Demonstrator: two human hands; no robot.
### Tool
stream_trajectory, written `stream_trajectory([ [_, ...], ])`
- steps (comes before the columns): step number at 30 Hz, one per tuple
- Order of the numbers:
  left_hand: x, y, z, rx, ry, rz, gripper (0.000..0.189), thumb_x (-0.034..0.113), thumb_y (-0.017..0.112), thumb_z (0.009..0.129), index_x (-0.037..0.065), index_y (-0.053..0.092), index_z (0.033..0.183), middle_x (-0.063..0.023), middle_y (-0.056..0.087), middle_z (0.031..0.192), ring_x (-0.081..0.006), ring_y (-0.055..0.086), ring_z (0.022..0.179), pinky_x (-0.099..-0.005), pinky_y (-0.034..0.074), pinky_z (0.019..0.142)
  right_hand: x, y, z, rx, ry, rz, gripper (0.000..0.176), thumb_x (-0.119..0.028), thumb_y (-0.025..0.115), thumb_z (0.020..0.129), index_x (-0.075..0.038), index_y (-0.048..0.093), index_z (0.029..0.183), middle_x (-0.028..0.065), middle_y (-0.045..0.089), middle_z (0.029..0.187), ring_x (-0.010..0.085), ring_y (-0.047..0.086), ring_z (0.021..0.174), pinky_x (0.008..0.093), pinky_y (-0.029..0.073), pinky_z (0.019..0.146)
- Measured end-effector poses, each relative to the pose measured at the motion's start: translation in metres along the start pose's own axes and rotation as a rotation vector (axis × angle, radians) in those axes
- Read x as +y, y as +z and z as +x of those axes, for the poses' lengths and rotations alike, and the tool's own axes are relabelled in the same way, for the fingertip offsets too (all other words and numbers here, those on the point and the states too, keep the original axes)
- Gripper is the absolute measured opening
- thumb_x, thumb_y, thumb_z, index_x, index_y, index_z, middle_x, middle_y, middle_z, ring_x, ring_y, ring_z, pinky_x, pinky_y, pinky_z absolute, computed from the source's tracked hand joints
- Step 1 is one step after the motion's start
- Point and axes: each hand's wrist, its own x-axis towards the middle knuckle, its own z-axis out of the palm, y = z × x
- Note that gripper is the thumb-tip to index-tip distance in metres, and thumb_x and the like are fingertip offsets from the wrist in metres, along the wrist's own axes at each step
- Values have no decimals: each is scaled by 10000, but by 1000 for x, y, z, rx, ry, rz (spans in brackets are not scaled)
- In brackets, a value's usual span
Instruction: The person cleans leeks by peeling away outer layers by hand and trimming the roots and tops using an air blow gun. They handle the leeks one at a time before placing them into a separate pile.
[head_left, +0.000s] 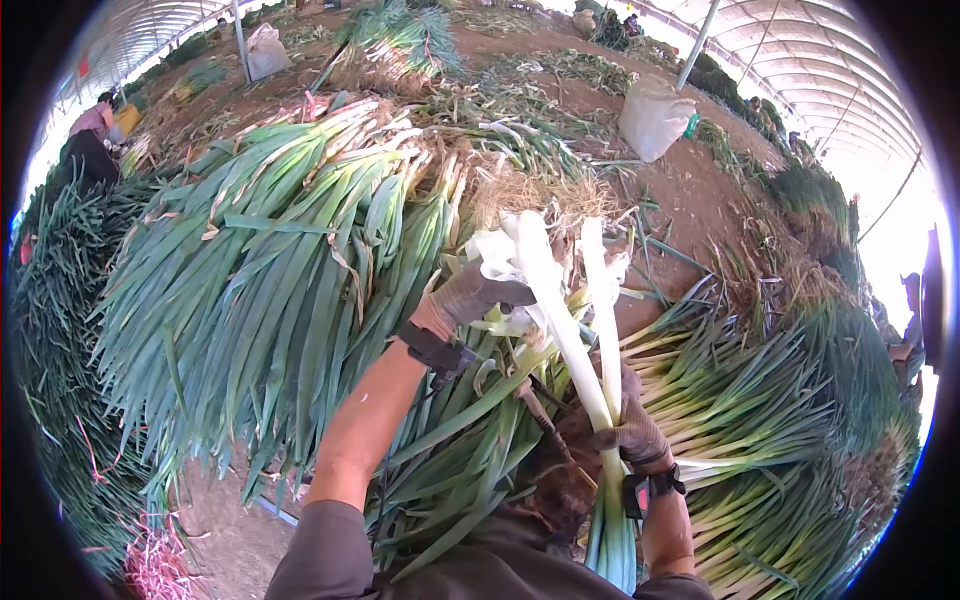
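My right hand (638, 425), in a brown work glove, is closed around two leeks (570, 330). Their thick white ends point up and away from me, and their green tops run down toward my lap. My left hand (478, 298), gloved too, is beside the white ends, its fingers closed on pale, loose outer leaves (493, 250) of the leeks. Some of these leaves hang folded below that hand. Dry roots (545, 195) show just behind the white ends.
A big heap of untrimmed leeks (270, 260) lies to the left. Cleaner leeks (745, 400) are piled at the right. Pink ties (158, 560) lie at the lower left. A white sack (655, 118) stands on the soil ahead. Another person (92, 140) is at the far left.
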Motion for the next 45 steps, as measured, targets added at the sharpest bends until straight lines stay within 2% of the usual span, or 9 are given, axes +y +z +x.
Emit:
stream_trajectory([
  [7,-7,-41,51,275,455,-277,285,161,620,899,54,644,1163,-52,678,1069,-179,643,980,-318,513,900,15,6,-18,27,55,15,537,-116,777,658,17,629,1157,-5,633,853,98,574,744,248,494,703],
  [11,117,-295,99,470,666,464,401,147,488,956,95,565,1346,-66,604,1319,-189,572,1190,-372,493,984,77,-32,-33,137,60,-118,653,-54,782,633,19,565,1244,-4,624,940,91,563,832,261,502,732],
  [14,256,-105,14,973,474,1205,369,65,412,997,27,579,1324,-100,667,1202,-186,649,1023,-339,540,862,56,-48,-29,260,317,-426,599,-33,763,653,26,565,1215,72,650,1001,162,605,891,295,524,762],
  [16,241,-85,16,688,591,1118,341,32,404,1005,6,597,1285,-102,700,1067,-194,670,913,-331,545,788,53,-56,-11,418,143,-427,607,-78,771,659,29,567,1220,100,665,904,230,634,829,335,535,769],
  [19,108,-75,-2,-190,515,2177,190,83,569,851,40,685,996,-142,683,839,-318,676,812,-413,549,711,71,-80,12,553,-21,-470,651,-142,775,669,24,543,1253,135,679,808,279,665,749,373,547,770],
  [23,1,1,-57,-1214,-641,1308,230,147,657,807,39,688,1008,-158,691,962,-275,646,826,-388,523,741,57,-84,6,574,55,-487,752,-171,771,665,3,483,1337,196,687,826,317,701,792,394,559,788],
  [33,217,-6,233,128,209,2056,548,318,779,736,1,620,1154,-214,582,1220,-325,559,1118,-423,457,959,94,-102,24,584,-162,-613,841,-115,778,625,13,441,1385,218,653,1020,318,660,934,383,515,901],
  [41,-1,76,197,-383,180,1684,847,460,842,687,28,547,1353,-261,327,1544,-393,241,1475,-479,197,1212,73,-87,18,450,94,-453,723,-151,802,634,10,537,1287,214,678,942,319,681,880,398,531,867],
  [45,-41,54,174,-297,197,1311,664,380,803,739,64,602,1287,-205,561,1324,-389,470,1301,-555,153,1203,79,-79,11,312,69,-463,899,-196,797,644,-51,429,1452,250,688,972,363,696,909,410,539,857],
])
